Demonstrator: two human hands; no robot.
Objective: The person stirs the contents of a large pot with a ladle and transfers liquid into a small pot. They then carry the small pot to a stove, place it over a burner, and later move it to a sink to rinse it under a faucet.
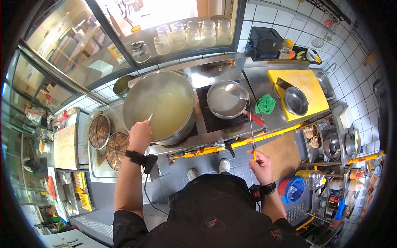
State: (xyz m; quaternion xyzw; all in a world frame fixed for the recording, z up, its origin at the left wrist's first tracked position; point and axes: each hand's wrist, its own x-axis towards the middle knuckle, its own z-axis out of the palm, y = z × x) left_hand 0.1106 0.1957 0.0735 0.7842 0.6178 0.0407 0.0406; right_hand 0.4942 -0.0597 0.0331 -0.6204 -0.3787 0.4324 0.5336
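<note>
Right now, nearest your body, your right hand (261, 166) is closed tight around the yellow grip of a long ladle (252, 124). Its thin shaft runs up and away from you, over the stove's front edge, and its cup seems to rest inside the pan (221, 105) with the red handle. Slightly farther out and across from it, your left hand (140, 135) is a fist over the near rim of the big pot (182, 134), clamped on a slim stirring tool (150, 117) whose far end dips into the pale broth (165, 103). What sits at the sunk end is hidden. Judging by this, you are stirring or tending the broth with one hand while the ladle waits in the other. Moving broth across would call for lifting the ladle's cup clear of the pan and swinging it left over the pot's rim, keeping the long shaft level and away from your left wrist. Both tools are already in your grip; the pot touches nothing of your hand, which hangs just above its edge. Beyond the pan lie a green cloth (265, 103), then a metal bowl (296, 101) on a yellow cutting board (304, 76). Two round bamboo lids (99, 131) sit left of the pot, and glass jars (192, 35) line the ledge at the back.
</note>
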